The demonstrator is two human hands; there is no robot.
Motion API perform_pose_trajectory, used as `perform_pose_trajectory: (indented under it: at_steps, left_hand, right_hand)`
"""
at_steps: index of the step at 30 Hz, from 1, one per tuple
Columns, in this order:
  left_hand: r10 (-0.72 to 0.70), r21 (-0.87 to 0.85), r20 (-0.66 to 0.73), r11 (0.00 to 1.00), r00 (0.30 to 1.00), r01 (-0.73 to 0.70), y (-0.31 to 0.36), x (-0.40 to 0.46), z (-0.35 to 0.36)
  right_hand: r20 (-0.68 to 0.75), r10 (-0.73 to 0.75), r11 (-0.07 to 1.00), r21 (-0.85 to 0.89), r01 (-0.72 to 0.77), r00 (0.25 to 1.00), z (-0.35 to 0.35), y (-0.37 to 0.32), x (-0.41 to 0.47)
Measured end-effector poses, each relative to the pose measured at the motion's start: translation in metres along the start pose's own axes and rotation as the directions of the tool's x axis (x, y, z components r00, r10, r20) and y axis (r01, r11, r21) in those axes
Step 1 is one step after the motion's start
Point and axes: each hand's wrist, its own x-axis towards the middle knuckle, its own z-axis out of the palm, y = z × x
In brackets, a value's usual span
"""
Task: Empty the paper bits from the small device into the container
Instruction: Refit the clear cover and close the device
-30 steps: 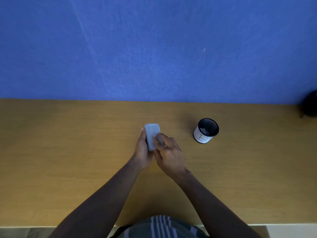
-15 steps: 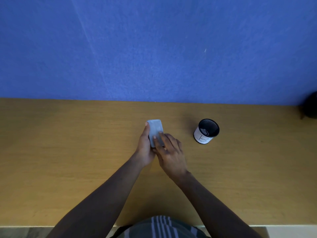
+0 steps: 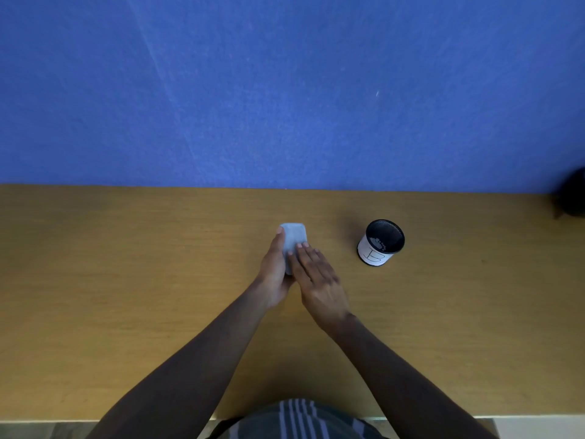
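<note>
Wooden desk [image 3: 126,296]: mesh cup [image 3: 381,243] upright, contents unclear

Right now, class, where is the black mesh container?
In the head view, the black mesh container stands upright on the wooden table, right of the small device and both hands, touching neither.

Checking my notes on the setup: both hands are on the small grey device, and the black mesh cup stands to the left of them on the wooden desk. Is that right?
Not quite. In the head view the black mesh cup stands to the right of the hands, not the left. The rest holds: the left hand and right hand are both on the small grey device on the wooden desk.
</note>
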Motion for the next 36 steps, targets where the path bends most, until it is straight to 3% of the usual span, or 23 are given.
perform_pose_trajectory:
  at_steps: [4,8,11,16,20,24,27,36]
  left_hand:
    - [0.003,0.033,0.044,0.999,0.999,-0.005,0.007,-0.001,0.003]
    - [0.083,0.082,0.027,0.993,0.996,-0.085,0.014,-0.001,-0.001]
    - [0.173,0.091,-0.040,0.981,0.984,-0.168,0.016,0.000,-0.006]
    - [0.258,0.169,-0.120,0.957,0.959,-0.236,0.016,0.001,-0.009]
    - [0.288,0.209,-0.173,0.945,0.942,-0.251,0.019,0.004,-0.020]
    - [0.282,0.258,-0.092,0.933,0.955,-0.251,0.018,0.002,-0.029]
    - [0.295,0.306,-0.032,0.912,0.955,-0.272,0.016,0.001,-0.033]
    - [0.345,0.362,-0.067,0.883,0.936,-0.299,0.013,0.000,-0.035]
  right_hand:
    - [-0.010,0.062,0.993,0.104,-0.060,0.998,-0.001,0.000,0.004]
    - [0.067,0.194,0.898,0.388,-0.205,0.979,-0.006,-0.004,0.008]
    - [0.151,0.388,0.623,0.684,-0.380,0.909,-0.011,-0.006,0.014]
    - [0.252,0.516,0.191,0.898,-0.397,0.819,-0.008,-0.003,0.024]
    - [0.429,0.569,-0.182,0.897,-0.402,0.701,-0.013,0.000,0.026]
    - [0.599,0.550,-0.419,0.801,-0.428,0.581,-0.014,0.006,0.025]
    - [0.649,0.517,-0.504,0.757,-0.415,0.557,-0.017,0.010,0.026]
    - [0.697,0.466,-0.543,0.711,-0.446,0.544,-0.015,0.016,0.023]
